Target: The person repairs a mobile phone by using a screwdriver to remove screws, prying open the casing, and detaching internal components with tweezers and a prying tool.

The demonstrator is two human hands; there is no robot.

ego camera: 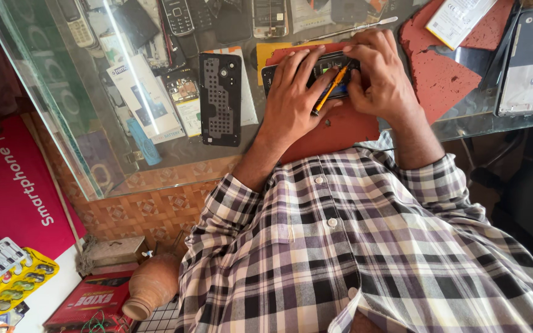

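A small dark phone (330, 64) with its back opened lies on a red mat (340, 131) on the glass counter top. My left hand (291, 95) rests on the phone's left part, fingers spread over it and pressing it down. My right hand (382, 74) covers the phone's right end and pinches a thin yellow tool (331, 89). The tool slants down and left across the phone, between the two hands. Much of the phone is hidden under my fingers.
A black perforated phone back cover (220, 98) lies left of my hands. Red foam pieces (439, 77), a white box (458, 18) and a phone frame (528, 61) sit to the right. A slim metal tool (353, 28) lies behind. Below the glass counter (63, 123) stands a clay pot (152, 285).
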